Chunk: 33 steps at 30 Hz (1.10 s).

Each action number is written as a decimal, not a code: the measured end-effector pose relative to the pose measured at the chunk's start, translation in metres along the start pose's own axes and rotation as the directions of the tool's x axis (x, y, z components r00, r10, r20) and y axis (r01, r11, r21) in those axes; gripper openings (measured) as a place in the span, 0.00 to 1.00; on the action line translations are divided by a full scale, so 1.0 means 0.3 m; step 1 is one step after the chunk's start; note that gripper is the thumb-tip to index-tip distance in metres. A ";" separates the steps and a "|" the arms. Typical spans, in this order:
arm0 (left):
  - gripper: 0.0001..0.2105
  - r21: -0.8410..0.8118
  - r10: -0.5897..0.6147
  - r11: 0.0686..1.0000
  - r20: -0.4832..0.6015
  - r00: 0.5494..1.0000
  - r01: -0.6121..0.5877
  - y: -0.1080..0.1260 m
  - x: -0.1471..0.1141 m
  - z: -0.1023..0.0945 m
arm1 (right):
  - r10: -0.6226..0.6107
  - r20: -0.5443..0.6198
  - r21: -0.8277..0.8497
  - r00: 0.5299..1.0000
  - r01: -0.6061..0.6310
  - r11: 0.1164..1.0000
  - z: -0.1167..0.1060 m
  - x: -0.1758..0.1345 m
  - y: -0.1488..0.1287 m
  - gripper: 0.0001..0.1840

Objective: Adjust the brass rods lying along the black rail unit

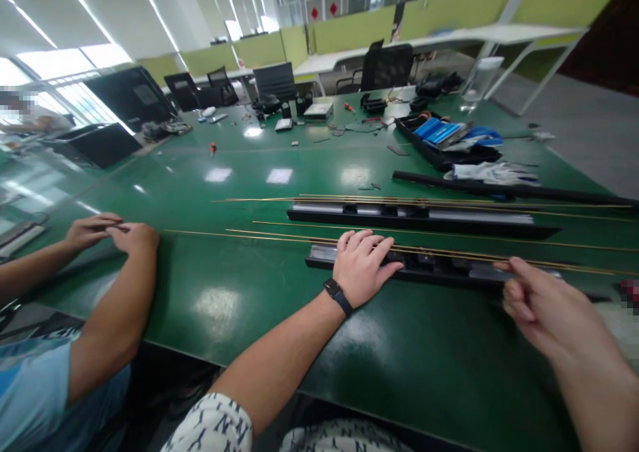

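My left hand [363,265] lies across the near black strip-shaped housing [429,265], fingers spread and reaching over its far edge, where thin brass-coloured rods [279,235] run. Beyond my thumb, dark blocks show inside the housing's channel. Close to the housing's right end is my right hand [554,305], its index finger stretched along the rods and its other fingers curled. Whatever those curled fingers hold, if anything, is hidden. A second black housing [424,222] lies parallel behind, with more rods along it.
At the left, another person's hands [114,232] meet over the green table [224,305]. A black tray [434,146] with blue packets, white gloves [492,172] and a long black bar [499,189] lie at the back right. A clear container [482,82] stands behind them.
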<state>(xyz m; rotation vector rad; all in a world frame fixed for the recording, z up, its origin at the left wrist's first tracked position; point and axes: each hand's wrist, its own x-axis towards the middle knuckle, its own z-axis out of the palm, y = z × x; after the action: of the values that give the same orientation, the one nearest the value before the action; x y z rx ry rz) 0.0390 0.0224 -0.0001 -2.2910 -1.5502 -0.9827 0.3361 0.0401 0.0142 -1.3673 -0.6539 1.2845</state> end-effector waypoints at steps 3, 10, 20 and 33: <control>0.21 -0.005 0.000 1.000 0.008 1.000 0.000 0.000 0.000 0.000 | 0.007 -0.015 -0.004 1.000 -0.007 1.000 0.007 -0.002 -0.007 0.07; 0.21 -0.014 0.006 1.000 -0.002 1.000 -0.007 0.000 -0.001 0.001 | 0.011 -0.044 -0.007 0.999 -0.011 1.000 0.021 -0.012 -0.022 0.10; 0.20 -0.021 0.006 1.000 0.012 1.000 -0.005 -0.002 -0.003 -0.001 | -0.115 -0.136 0.088 0.984 0.128 0.988 -0.005 -0.018 -0.022 0.11; 0.20 -0.026 -0.002 1.000 0.026 1.000 0.002 -0.004 -0.006 -0.004 | -0.146 -0.087 0.074 0.985 0.152 0.986 -0.012 -0.014 -0.007 0.16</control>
<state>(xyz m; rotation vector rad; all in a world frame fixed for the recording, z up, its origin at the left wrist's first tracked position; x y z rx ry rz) 0.0370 0.0210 -0.0005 -2.3294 -1.5592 -0.9831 0.3388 0.0356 0.0169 -1.2737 -0.6296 1.1182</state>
